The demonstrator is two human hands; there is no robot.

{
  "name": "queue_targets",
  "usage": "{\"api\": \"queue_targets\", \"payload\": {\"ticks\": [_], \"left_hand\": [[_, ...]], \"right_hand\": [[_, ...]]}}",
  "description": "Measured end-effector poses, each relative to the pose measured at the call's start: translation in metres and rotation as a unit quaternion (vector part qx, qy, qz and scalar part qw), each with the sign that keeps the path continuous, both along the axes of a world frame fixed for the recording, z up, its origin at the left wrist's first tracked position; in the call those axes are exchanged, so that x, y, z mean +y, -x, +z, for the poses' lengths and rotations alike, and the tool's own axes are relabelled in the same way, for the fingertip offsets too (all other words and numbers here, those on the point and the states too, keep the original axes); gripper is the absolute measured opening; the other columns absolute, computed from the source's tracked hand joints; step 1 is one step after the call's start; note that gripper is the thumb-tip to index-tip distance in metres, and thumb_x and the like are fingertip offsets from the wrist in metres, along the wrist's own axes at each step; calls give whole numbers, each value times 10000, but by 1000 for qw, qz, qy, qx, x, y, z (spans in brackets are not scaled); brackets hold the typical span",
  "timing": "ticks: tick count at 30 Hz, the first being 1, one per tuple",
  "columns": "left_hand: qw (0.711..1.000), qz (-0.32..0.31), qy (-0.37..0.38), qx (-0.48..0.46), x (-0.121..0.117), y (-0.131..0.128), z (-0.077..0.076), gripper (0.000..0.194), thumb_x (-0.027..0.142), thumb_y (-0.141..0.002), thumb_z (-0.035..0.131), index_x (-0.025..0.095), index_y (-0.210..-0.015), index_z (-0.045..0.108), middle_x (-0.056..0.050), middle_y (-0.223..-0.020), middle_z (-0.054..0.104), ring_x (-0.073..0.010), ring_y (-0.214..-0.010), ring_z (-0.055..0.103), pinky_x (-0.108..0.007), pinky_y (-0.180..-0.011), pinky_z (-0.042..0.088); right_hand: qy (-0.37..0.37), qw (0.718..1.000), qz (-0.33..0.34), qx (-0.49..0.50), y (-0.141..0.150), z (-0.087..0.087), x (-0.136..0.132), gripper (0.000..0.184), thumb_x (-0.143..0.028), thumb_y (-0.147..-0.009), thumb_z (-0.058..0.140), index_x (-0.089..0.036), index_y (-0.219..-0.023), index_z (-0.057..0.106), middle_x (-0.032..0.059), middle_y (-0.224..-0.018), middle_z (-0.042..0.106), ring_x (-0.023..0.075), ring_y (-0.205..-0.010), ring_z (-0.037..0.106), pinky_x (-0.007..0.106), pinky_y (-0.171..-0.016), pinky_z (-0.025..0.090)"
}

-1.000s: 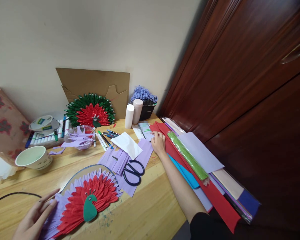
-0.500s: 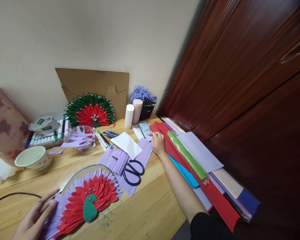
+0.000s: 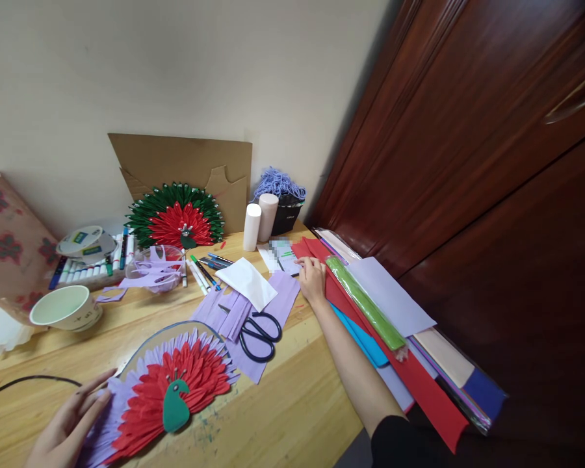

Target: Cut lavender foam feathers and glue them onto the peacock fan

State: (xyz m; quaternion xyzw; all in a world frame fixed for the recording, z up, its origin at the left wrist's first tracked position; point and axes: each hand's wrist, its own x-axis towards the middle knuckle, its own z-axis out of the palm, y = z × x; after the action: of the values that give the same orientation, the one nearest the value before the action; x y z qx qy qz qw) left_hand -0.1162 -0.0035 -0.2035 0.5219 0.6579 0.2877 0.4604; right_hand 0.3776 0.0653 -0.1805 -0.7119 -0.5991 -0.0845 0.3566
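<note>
My left hand (image 3: 71,419) grips the left edge of a peacock fan (image 3: 185,364), its thumb over the lilac paper feathers. Red feathers and a green peacock body cover the fan's middle. Farther right, my right hand (image 3: 312,281) rests on the edge of red crepe paper (image 3: 338,289), fingers bent and a little apart, with nothing visible in them. A phone (image 3: 286,255), partly blurred, lies just beyond its fingertips. Black-handled scissors (image 3: 260,337) lie on lilac crepe paper (image 3: 283,292) between my hands, near a white sheet (image 3: 247,281).
A second peacock fan (image 3: 185,214) leans on cardboard (image 3: 175,156) at the wall. A paper bowl (image 3: 65,309), markers (image 3: 85,270) and a clear bowl of lilac scraps (image 3: 158,266) stand left. Two white bottles (image 3: 252,227) stand behind. Packed papers (image 3: 390,292) line the right edge beside a wooden cabinet (image 3: 468,162).
My right hand has shifted slightly to the right, away from the phone and onto the red paper. My left hand and the fan have stayed in place.
</note>
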Motion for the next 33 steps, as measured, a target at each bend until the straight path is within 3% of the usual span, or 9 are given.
{"api": "queue_targets", "payload": {"ticks": [4, 12, 17, 25, 33], "left_hand": [[998, 34, -25, -36, -1, -6, 2, 623, 611, -663, 568, 231, -1154, 521, -30, -1328, 493, -257, -1246, 399, -352, -1050, 277], [998, 25, 11, -52, 2, 0, -4, 716, 633, -610, 602, 226, -1187, 482, -43, -1363, 450, -264, -1251, 391, -373, -1047, 278], [998, 27, -9, -48, 0, -2, -2, 673, 624, -622, 598, 237, -1165, 503, -29, -1354, 462, -253, -1259, 381, -365, -1062, 246], [998, 36, -12, -50, 1, -1, -5, 669, 618, -612, 610, 244, -1158, 515, -31, -1330, 491, -266, -1248, 394, -390, -1050, 272], [999, 21, -2, -30, 2, 0, -4, 713, 650, -609, 584, 233, -1179, 489, -45, -1358, 455, -254, -1268, 366, -373, -1063, 246]], "right_hand": [[10, 998, 53, -13, 7, 2, 0, 353, -95, -767, 373, -184, -1072, 524, 64, -1074, 609, 213, -1056, 454, 353, -923, 286], [30, 993, 107, -32, 14, -5, 7, 405, -121, -769, 402, -173, -1161, 489, 67, -1161, 566, 215, -1124, 404, 376, -1024, 207], [27, 994, 99, -28, 12, -4, 6, 380, -121, -775, 402, -186, -1136, 500, 56, -1141, 578, 210, -1106, 418, 370, -1013, 217], [-10, 1000, 24, 5, 6, -1, 3, 256, -110, -819, 341, -176, -976, 532, 72, -996, 614, 223, -984, 479, 372, -899, 290], [-5, 999, 47, -2, 6, -1, 3, 248, -86, -799, 369, -193, -906, 566, 41, -938, 638, 197, -962, 498, 335, -890, 301]]}}
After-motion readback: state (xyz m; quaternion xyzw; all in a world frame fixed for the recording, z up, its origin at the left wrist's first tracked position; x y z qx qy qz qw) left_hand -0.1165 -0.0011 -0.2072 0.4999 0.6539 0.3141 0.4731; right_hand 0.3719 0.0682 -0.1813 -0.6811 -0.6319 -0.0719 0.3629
